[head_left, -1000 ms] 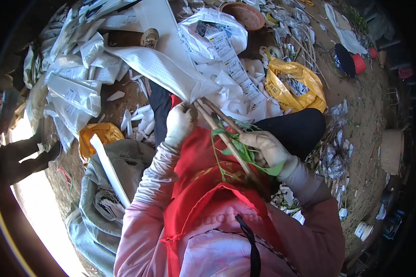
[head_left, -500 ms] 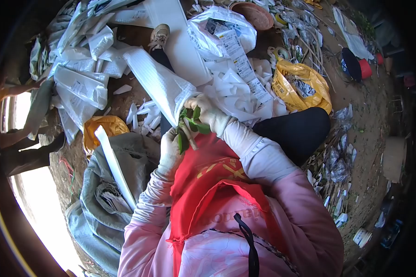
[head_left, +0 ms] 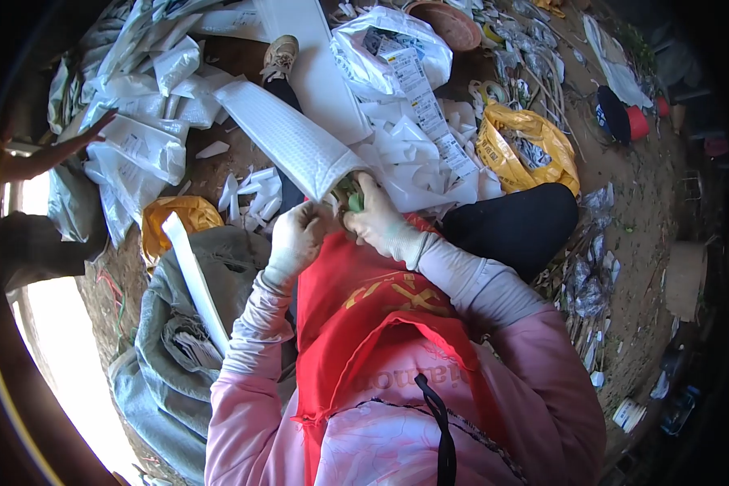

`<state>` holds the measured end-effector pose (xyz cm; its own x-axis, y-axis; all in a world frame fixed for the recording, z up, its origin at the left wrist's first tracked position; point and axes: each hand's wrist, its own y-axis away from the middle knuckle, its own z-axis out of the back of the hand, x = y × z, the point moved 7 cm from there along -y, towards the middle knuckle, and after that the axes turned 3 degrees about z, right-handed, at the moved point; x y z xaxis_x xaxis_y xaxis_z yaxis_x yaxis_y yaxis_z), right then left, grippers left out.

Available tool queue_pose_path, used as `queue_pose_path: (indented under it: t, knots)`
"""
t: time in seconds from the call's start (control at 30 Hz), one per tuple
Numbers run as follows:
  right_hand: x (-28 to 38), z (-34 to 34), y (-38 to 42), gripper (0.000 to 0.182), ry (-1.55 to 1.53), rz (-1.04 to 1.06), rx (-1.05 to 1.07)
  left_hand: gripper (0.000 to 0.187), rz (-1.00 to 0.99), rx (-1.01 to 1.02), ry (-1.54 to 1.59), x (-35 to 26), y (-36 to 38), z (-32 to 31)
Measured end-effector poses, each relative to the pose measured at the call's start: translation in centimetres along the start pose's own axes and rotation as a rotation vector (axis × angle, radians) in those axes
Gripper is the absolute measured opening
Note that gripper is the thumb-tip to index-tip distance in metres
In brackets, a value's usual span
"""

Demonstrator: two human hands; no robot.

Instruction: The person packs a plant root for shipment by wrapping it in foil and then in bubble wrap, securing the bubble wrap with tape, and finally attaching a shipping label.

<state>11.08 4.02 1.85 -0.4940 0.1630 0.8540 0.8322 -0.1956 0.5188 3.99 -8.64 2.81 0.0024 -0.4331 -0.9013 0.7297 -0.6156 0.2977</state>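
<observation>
A long white bubble-wrap sleeve (head_left: 287, 142) lies slantwise over my leg, its mouth facing me. My left hand (head_left: 296, 239), in a pale glove, is closed at the near corner of that mouth and seems to pinch its edge. On the other side my right hand (head_left: 381, 223), gloved too, grips a leafy plant cutting (head_left: 355, 199). Green leaves show between the thumb and fingers, at the mouth of the sleeve. The cutting's far end is hidden by the sleeve and my fingers. A red apron (head_left: 364, 300) covers my lap.
Filled bubble-wrap sleeves (head_left: 142, 138) are heaped at the left, where another person's hand (head_left: 97, 130) reaches in. A white bag (head_left: 393, 49), printed label strips (head_left: 417, 93) and a yellow bag (head_left: 526, 146) lie ahead. A grey sack (head_left: 178, 324) sits beside my left arm.
The cutting has moved up to the sleeve's mouth, and fewer leaves show. The sleeve's mouth has widened and shifted right. Another person's hand has stretched toward the heap.
</observation>
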Motion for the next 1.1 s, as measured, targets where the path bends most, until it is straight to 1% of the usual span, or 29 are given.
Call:
queue_pose_path:
  t: [0.07, 0.1, 0.2, 0.23, 0.27, 0.3, 0.33, 0.37, 0.47, 0.53, 0.6, 0.63, 0.67, 0.7, 0.73, 0.77, 0.8, 0.83, 0.87, 0.9, 0.93, 0.97, 1.03, 1.07, 1.1]
  knots:
    - [1.2, 0.2, -0.5, 0.052, -0.167, 0.097, -0.136, 0.014, 0.033, 0.041, -0.025, 0.2, -0.2, -0.6]
    - [0.8, 0.2, -1.0, 0.041, -0.202, 0.095, -0.215, 0.011, -0.008, 0.021, -0.014, 0.1, -0.5, -0.6]
    - [-1.5, -1.0, -3.1, 0.040, -0.261, 0.065, -0.187, 0.010, -0.105, 0.025, -0.270, -3.6, 0.5, -0.1]
    - [-2.2, -1.1, -3.8, 0.039, -0.257, 0.072, -0.176, 0.010, -0.181, 0.038, -0.399, -5.5, 1.4, -0.1]
    - [-2.7, -1.2, -4.7, 0.037, -0.232, 0.084, -0.159, 0.009, -0.234, 0.030, -0.372, -5.3, 1.9, -0.2]
    - [-2.9, -1.2, -5.7, 0.036, -0.180, 0.107, -0.142, 0.009, -0.190, 0.013, -0.340, -5.6, 2.4, -0.1]
    - [-3.1, -1.2, -6.9, 0.035, -0.091, 0.132, -0.133, 0.011, -0.149, 0.001, -0.308, -5.8, 2.9, -0.1]
    - [-3.1, -1.3, -8.1, 0.034, 0.047, 0.166, -0.128, 0.011, -0.177, -0.021, -0.289, -5.1, 3.0, 0.2]
    - [-3.3, -2.4, -11.5, 0.032, 0.634, 0.253, -0.123, 0.012, 0.030, -0.020, -0.034, -1.9, 2.6, 0.0]
    - [-3.3, -4.0, -13.3, 0.031, 1.012, 0.284, -0.057, 0.014, 0.086, 0.054, 0.133, 1.2, 1.8, -1.0]
    - [-3.8, -5.0, -13.6, 0.032, 1.270, 0.329, 0.059, 0.015, 0.167, 0.106, 0.322, 2.9, 1.9, -2.2]
    - [-3.8, -4.9, -12.8, 0.032, 1.316, 0.376, 0.126, 0.020, 0.192, 0.300, 0.227, 2.2, 2.7, -2.5]
    - [-4.0, -4.6, -11.8, 0.033, 1.333, 0.425, 0.189, 0.027, 0.145, 0.365, 0.003, 1.1, 3.9, -1.7]
    - [-3.2, -3.3, -9.1, 0.032, 1.197, 0.543, 0.155, 0.030, 0.038, 0.251, -0.230, 0.0, 4.8, 0.0]
    - [-1.8, -1.9, -6.2, 0.032, 1.056, 0.653, 0.116, 0.037, -0.073, 0.139, -0.463, -1.1, 5.5, 1.4]
    - [-0.1, -1.4, -2.7, 0.027, 1.248, 0.561, 0.313, 0.046, -0.250, 0.025, -0.696, -3.1, 5.8, 2.2]
    - [-0.6, -0.2, -1.5, 0.025, 1.253, 0.521, 0.308, 0.057, -0.429, -0.094, -0.923, -4.5, 6.3, 2.5]
    - [-1.2, 0.8, -0.6, 0.023, 1.261, 0.486, 0.304, 0.067, -0.522, -0.049, -1.004, -4.0, 6.1, 2.0]
    - [-1.6, 1.6, 0.2, 0.021, 1.270, 0.450, 0.297, 0.066, -0.618, -0.014, -1.097, -3.9, 5.8, 1.1]
    - [-1.5, 2.0, 0.8, 0.023, 1.226, 0.443, 0.353, 0.065, -0.721, -0.025, -1.058, -3.6, 5.4, 0.1]
    - [-0.9, 2.1, 1.1, 0.023, 1.128, 0.519, 0.292, 0.064, -0.827, -0.039, -1.016, -3.4, 5.0, -1.1]
    - [-0.4, 2.0, 1.6, 0.022, 1.025, 0.590, 0.230, 0.061, -0.827, -0.036, -0.985, -3.1, 4.1, -1.8]
    - [0.3, 1.4, 2.2, 0.019, 0.827, 0.760, 0.138, 0.047, -0.749, -0.073, -0.895, -1.9, 2.4, -2.2]
    - [0.0, 0.8, 2.1, 0.021, 0.753, 0.743, 0.157, 0.041, -0.696, -0.103, -0.866, -1.3, 1.9, -2.2]
    - [-0.6, 0.2, 1.8, 0.019, 0.739, 0.708, 0.165, 0.029, -0.603, -0.119, -0.799, -0.6, 1.5, -2.1]
